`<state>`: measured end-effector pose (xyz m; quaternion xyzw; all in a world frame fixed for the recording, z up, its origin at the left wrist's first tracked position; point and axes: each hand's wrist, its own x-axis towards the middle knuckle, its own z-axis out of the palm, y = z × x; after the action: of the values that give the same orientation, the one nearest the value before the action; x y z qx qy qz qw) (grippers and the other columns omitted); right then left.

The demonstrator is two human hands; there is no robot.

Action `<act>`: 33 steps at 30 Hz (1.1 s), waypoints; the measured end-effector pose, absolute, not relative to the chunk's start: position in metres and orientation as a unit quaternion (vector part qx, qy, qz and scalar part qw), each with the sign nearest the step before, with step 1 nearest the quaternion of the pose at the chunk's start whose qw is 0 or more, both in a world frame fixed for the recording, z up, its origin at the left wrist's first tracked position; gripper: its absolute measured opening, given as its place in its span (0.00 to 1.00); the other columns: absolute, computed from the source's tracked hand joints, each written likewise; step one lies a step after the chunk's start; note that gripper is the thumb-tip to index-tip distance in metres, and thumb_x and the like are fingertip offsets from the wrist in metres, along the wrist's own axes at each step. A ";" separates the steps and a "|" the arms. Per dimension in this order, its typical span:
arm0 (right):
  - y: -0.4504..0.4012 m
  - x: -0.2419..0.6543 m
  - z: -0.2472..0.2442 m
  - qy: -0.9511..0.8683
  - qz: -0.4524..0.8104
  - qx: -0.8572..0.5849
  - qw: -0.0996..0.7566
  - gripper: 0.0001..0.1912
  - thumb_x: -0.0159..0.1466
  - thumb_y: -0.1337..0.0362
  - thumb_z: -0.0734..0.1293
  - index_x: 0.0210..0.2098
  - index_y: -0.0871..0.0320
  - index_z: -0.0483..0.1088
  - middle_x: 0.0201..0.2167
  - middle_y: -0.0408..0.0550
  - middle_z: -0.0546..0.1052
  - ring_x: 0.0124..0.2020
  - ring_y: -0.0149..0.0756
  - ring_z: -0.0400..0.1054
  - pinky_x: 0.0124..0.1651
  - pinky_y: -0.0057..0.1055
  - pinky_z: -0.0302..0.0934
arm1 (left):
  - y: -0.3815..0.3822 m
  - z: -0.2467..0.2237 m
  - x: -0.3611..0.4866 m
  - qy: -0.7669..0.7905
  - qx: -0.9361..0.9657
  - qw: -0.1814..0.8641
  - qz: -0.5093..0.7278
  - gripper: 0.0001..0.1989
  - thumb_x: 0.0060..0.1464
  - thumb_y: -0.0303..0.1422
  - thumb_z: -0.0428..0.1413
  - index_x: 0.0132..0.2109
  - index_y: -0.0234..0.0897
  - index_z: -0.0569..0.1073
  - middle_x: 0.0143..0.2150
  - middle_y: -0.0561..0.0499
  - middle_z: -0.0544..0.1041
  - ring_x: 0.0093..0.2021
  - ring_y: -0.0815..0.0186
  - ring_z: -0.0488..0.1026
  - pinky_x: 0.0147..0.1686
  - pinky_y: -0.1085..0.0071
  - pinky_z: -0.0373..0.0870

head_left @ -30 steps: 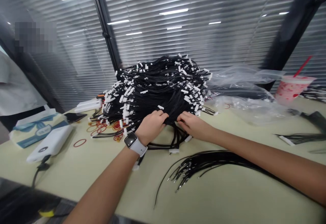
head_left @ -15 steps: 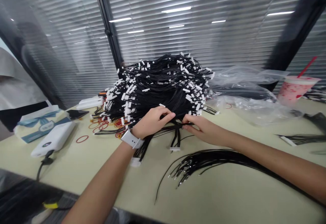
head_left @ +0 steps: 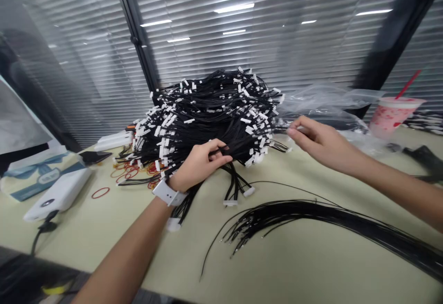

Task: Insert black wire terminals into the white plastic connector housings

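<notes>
Has the thumb and fingers of the left hand (head_left: 198, 168) bent toward each other, with a small gap between, near the black wires at the front of the cable pile (head_left: 211, 105). From this angle, cannot tell a real clamp on the wires from a light touch. Has the thumb and forefinger of the right hand (head_left: 321, 143) nearly together at the tips, raised near the right side of the pile, in front of the clear plastic bags (head_left: 311, 92). Because of the blur, cannot tell any thin wire between these tips. Wears a pale watch strap (head_left: 169, 193) on the left wrist. Below the left hand, shows black strands coming out from the pile to the near side, ending in white connectors (head_left: 230, 203) over the worktop (head_left: 277, 267). Still nearer, shows a loose wire bundle (head_left: 297, 208), lying apart from the pile, with metal tips toward the left and the other end running out at the right. To the left of the pile, shows rubber bands (head_left: 98, 198), a white device (head_left: 58, 195) with a cable plugged in, and a blue and cream tissue pack (head_left: 41, 177). Beyond the right hand, shows a pink cup (head_left: 392, 116) with a red straw (head_left: 408, 84). At the back, shows window blinds (head_left: 200, 50).
</notes>
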<state>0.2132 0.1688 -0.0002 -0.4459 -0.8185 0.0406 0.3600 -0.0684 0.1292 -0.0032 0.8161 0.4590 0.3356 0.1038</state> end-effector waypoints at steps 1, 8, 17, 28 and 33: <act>0.169 0.227 -0.005 -0.830 0.041 -0.450 0.325 0.15 0.64 0.52 0.54 0.31 0.55 0.60 0.17 0.39 0.62 0.19 0.28 0.56 0.24 0.28 0.52 | 0.128 -0.006 -0.063 0.449 0.821 0.126 0.330 0.12 0.53 0.35 0.55 0.44 0.35 0.69 0.26 0.56 0.69 0.27 0.71 0.65 0.29 0.75 0.63; 0.154 0.262 -0.043 -0.854 -0.016 -0.447 0.266 0.16 0.62 0.53 0.57 0.34 0.58 0.68 0.31 0.55 0.71 0.32 0.41 0.66 0.35 0.38 0.59 | 0.118 -0.037 -0.032 0.429 0.821 0.236 0.293 0.17 0.50 0.29 0.56 0.49 0.38 0.68 0.37 0.50 0.76 0.38 0.65 0.72 0.41 0.67 0.67; 0.081 0.157 -0.063 -0.958 0.021 -0.229 0.173 0.06 0.62 0.71 0.60 0.34 0.59 0.69 0.31 0.48 0.70 0.34 0.36 0.63 0.38 0.35 0.59 | 0.122 -0.038 -0.035 0.501 0.748 0.328 0.286 0.27 0.42 0.35 0.63 0.50 0.39 0.66 0.41 0.46 0.75 0.36 0.61 0.74 0.38 0.62 0.70; 0.106 0.173 -0.069 -0.909 0.078 -0.331 0.242 0.08 0.63 0.72 0.56 0.31 0.58 0.63 0.31 0.46 0.69 0.31 0.32 0.62 0.34 0.30 0.59 | 0.126 -0.039 -0.036 0.513 0.653 0.447 0.334 0.18 0.49 0.23 0.55 0.48 0.32 0.65 0.48 0.40 0.72 0.45 0.64 0.73 0.45 0.65 0.69; 0.112 0.175 -0.069 -0.831 0.129 -0.430 0.328 0.08 0.65 0.65 0.56 0.35 0.56 0.66 0.30 0.44 0.72 0.30 0.31 0.66 0.31 0.28 0.59 | 0.121 -0.045 -0.039 0.493 0.649 0.472 0.337 0.19 0.43 0.26 0.61 0.45 0.33 0.69 0.40 0.46 0.77 0.36 0.65 0.75 0.37 0.67 0.71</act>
<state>0.1753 0.1123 -0.0690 -0.4299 -0.8311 0.1288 0.3285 -0.0390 0.1207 -0.0448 0.6487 0.4929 0.3369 0.4719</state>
